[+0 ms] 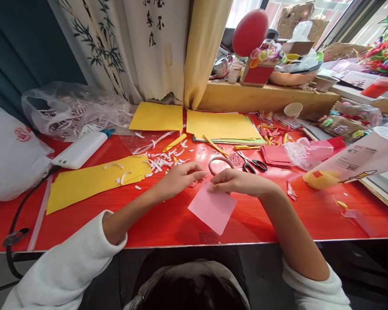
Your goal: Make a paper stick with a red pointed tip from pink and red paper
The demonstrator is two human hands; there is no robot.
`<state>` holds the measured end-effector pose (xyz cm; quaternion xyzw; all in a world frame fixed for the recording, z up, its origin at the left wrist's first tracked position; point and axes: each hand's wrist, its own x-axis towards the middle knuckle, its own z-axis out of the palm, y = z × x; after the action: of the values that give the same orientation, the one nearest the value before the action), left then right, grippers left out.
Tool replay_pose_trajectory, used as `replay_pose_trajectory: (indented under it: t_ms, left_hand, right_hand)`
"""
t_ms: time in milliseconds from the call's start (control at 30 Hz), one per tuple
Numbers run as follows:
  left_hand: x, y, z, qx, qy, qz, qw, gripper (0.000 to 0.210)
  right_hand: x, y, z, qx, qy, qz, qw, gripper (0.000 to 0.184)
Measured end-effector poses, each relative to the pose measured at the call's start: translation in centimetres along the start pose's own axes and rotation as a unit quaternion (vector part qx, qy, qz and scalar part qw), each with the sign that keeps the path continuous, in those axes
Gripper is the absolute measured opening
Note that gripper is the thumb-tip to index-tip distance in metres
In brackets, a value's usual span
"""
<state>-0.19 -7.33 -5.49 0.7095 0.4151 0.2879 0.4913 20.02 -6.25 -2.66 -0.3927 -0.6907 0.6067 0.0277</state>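
Observation:
A square of pink paper [212, 207] is tilted above the red table near its front edge. My right hand [237, 181] pinches its top corner between thumb and fingers. Just left of it, my left hand [183, 177] hovers with its fingers stretched out and nothing in them. Beyond my hands lie a ring-shaped roll of tape [221, 159] and black-handled scissors [255, 163]. White paper scraps [161, 162] are scattered behind my left hand.
Yellow paper strips [84, 184] lie at the left, with yellow sheets [220, 125] at the back. A white power bank [80, 150] and plastic bags stand left. Red paper [276, 155] and a clear drink cup [349, 161] lying on its side are at the right.

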Motion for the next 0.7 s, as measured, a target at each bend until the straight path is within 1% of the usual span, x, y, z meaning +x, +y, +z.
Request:
replay_pose_trajectory:
  t_ms: [67, 133, 367, 533, 633, 700]
  left_hand:
    - [0.1, -0.1, -0.2, 0.018, 0.053, 0.011, 0.998, 0.027]
    - [0.2, -0.2, -0.3, 0.016, 0.085, 0.008, 0.996, 0.028]
    - [0.4, -0.8, -0.5, 0.008, 0.139, 0.0, 0.99, 0.034]
    - [0.6, -0.9, -0.5, 0.015, 0.142, 0.02, 0.99, 0.044]
    - [0.6, -1.1, -0.5, 0.011, 0.127, 0.023, 0.992, 0.035]
    - [0.6, -1.2, -0.5, 0.004, 0.105, 0.007, 0.994, 0.028]
  right_hand:
    - [0.0, 0.0, 0.0, -0.004, -0.005, -0.006, 1.0, 0.031]
    - [0.1, 0.1, 0.0, -0.01, -0.009, -0.008, 1.0, 0.032]
    - [0.4, 0.1, 0.1, -0.036, -0.027, -0.016, 0.999, 0.032]
    - [0.6, 0.2, 0.2, -0.04, -0.026, -0.014, 0.999, 0.035]
    - [0.6, 0.3, 0.2, -0.042, -0.027, -0.019, 0.999, 0.036]
    - [0.7, 0.3, 0.1, -0.045, -0.029, -0.027, 0.998, 0.036]
